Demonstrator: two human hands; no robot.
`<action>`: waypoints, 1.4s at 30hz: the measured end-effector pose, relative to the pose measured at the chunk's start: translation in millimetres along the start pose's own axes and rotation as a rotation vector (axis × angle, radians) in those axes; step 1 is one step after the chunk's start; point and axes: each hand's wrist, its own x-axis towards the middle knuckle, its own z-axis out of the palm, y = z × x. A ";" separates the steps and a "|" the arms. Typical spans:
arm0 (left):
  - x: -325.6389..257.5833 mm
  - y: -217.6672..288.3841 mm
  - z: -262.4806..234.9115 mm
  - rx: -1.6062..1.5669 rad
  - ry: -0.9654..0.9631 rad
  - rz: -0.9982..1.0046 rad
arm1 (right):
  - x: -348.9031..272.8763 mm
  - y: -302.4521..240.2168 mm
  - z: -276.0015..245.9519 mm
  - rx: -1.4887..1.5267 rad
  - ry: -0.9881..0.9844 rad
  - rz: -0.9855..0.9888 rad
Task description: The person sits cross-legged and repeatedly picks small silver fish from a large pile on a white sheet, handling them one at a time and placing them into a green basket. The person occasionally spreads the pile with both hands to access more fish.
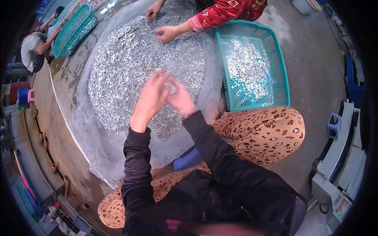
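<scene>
Both your grips, left hand point(151, 94) and right hand point(182, 97), are too blurred to tell closed or open, so better work low above the silver carabiner clips point(118, 80) heaped on the mesh sheet point(130, 152).

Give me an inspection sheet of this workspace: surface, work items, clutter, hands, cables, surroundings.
Surface: sheer sheet spread on the floor.
Job's things: pile of small silvery hook-shaped pieces; similar pieces in a teal basket.
Clutter: small blue stool at right.
Hands: left hand and right hand together above the pile; blurred, grip unclear.
Cables: dark cord beside the white machine.
Surroundings: co-worker's hands at the pile's far side; another person beside a green basket.
</scene>
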 end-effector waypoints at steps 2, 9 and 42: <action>7.5 -0.3 -13.3 0.044 0.181 0.046 | -9.8 -37.3 27.4 0.068 -0.145 -0.026; -37.0 -78.5 -54.3 0.013 0.331 -0.303 | -127.8 -176.6 142.0 -0.861 0.151 -1.022; -155.7 -176.6 112.8 -0.040 -0.025 -0.636 | 13.9 38.4 -66.7 -2.968 -0.218 0.102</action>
